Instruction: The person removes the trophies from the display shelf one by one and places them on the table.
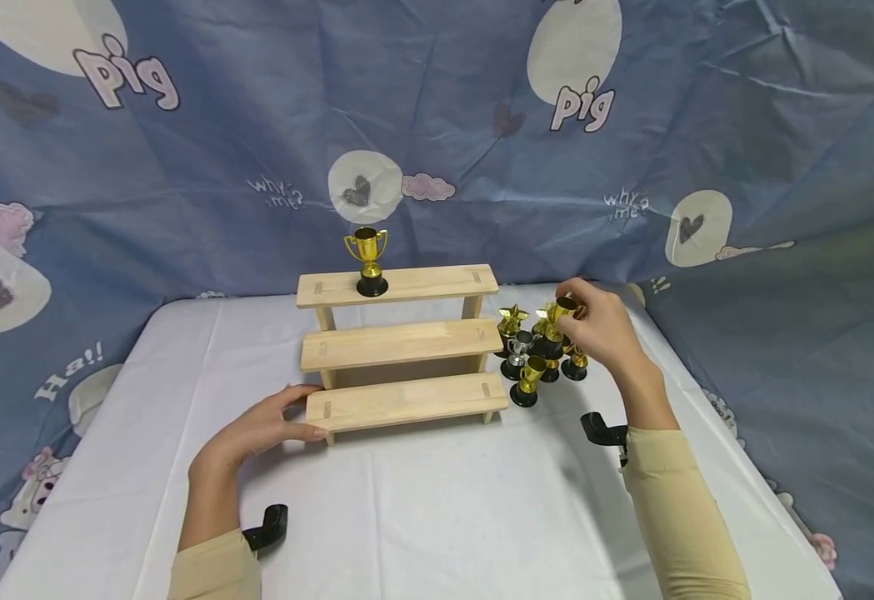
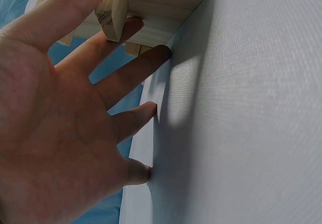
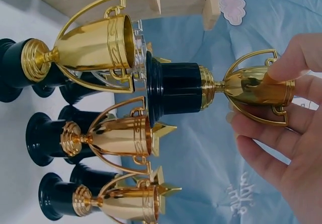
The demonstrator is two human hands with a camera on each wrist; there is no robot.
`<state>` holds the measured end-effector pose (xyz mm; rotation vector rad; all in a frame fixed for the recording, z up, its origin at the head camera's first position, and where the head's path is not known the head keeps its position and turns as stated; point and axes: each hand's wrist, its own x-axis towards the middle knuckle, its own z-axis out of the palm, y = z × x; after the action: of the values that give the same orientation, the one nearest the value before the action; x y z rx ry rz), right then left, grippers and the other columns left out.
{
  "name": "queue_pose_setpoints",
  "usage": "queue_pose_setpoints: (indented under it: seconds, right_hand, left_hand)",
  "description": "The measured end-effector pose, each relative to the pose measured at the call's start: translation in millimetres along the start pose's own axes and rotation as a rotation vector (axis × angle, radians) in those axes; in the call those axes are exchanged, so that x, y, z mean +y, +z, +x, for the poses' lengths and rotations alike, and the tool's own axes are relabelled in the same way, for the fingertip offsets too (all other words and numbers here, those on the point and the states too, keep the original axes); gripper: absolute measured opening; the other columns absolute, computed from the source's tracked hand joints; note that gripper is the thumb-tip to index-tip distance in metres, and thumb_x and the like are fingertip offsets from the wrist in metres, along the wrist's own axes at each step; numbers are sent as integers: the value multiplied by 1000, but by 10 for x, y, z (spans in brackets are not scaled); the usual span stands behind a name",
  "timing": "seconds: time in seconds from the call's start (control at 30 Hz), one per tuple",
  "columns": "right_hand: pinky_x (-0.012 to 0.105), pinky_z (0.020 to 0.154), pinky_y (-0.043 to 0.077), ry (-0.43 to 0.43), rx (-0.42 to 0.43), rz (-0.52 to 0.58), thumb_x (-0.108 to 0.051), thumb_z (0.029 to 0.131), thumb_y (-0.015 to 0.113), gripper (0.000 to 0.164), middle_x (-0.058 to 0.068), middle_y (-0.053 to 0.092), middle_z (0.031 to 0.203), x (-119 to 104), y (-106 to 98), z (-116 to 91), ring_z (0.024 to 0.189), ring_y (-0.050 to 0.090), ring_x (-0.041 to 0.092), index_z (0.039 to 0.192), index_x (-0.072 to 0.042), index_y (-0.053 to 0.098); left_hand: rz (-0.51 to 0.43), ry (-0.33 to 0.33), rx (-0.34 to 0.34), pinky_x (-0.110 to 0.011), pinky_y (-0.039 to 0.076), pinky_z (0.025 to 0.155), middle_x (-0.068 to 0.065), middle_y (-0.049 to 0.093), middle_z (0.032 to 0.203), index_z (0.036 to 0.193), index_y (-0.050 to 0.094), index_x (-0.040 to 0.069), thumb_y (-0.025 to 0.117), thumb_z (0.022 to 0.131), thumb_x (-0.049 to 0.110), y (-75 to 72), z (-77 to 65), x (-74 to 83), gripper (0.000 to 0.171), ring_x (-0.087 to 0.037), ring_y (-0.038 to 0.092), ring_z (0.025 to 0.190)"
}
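My left hand (image 1: 260, 429) holds the left end of the lowest step of a three-tier wooden stand (image 1: 407, 404). Its thumb and index finger lie on either side of the stand's end, and the other fingers are spread in the left wrist view. At the right, my right hand (image 1: 603, 325) pinches the cup of a gold trophy (image 3: 181, 85) with a black base. The held trophy is raised above a cluster of small trophies. Among these stand a gold cup (image 1: 531, 375), a silver cup (image 1: 519, 348) and a star-topped trophy (image 1: 512, 318).
One gold trophy (image 1: 367, 250) stands on the top step, left of its middle. A white cloth (image 1: 437, 508) covers the table. Behind it hangs a blue printed curtain (image 1: 437, 108), and the stand's back is near it.
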<state>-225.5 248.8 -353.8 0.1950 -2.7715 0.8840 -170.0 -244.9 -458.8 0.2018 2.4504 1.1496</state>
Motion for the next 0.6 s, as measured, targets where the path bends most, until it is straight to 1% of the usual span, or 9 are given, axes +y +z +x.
queue_pose_setpoints:
  seconds: [0.17, 0.37, 0.6]
  right_hand:
    - [36, 61, 42, -1, 11, -11, -12, 78, 58, 40, 8, 64, 95, 32, -34, -7, 67, 55, 24, 116, -21, 64]
    - [37, 60, 41, 9, 13, -16, -12, 77, 58, 40, 8, 65, 95, 85, -61, -33, 64, 53, 25, 116, -23, 63]
    - [36, 61, 41, 9, 25, -19, -10, 78, 56, 40, 9, 64, 94, 153, -98, -63, 66, 53, 24, 116, -21, 63]
  left_hand:
    - [-9, -1, 1, -68, 27, 112, -21, 36, 157, 149, 42, 13, 80, 79, 44, -3, 2, -4, 86, -45, 25, 148]
    - [-8, 6, 7, -68, 27, 112, -21, 37, 156, 149, 43, 12, 81, 78, 43, -6, 2, -6, 86, -45, 26, 147]
    - [-1, 9, 3, -68, 27, 112, -21, 36, 156, 149, 43, 12, 81, 78, 43, -7, 9, -10, 86, -46, 26, 147]
